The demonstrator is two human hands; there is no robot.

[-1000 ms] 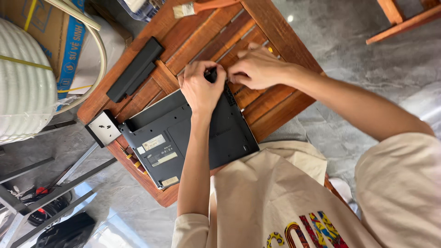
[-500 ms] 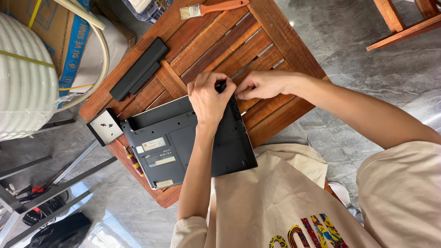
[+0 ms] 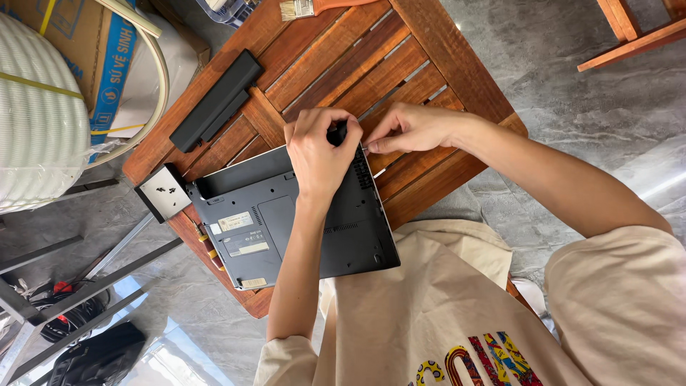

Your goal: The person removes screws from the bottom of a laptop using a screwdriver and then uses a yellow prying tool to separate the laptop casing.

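A dark grey laptop (image 3: 264, 221) lies bottom-up on a slatted wooden table (image 3: 429, 43), its battery bay open at the far side. My left hand (image 3: 318, 154) rests on the laptop's far edge, closed around the black handle of a screwdriver (image 3: 337, 133). My right hand (image 3: 411, 129) sits just to the right. Its thumb and forefinger pinch the tool's thin metal end at the laptop's corner. What lies under the fingertips is hidden.
A long black battery (image 3: 214, 100) lies on the table's far left, with a small grey plate holding screws (image 3: 166, 191) by the laptop's corner. A paintbrush (image 3: 300, 8) lies at the far edge. A white hose coil (image 3: 36, 121) and cardboard box (image 3: 78, 36) stand to the left.
My left hand has settled with the screwdriver at the laptop's far edge. My right hand has drawn in from the table slats, and its fingers now pinch at the tool's end.
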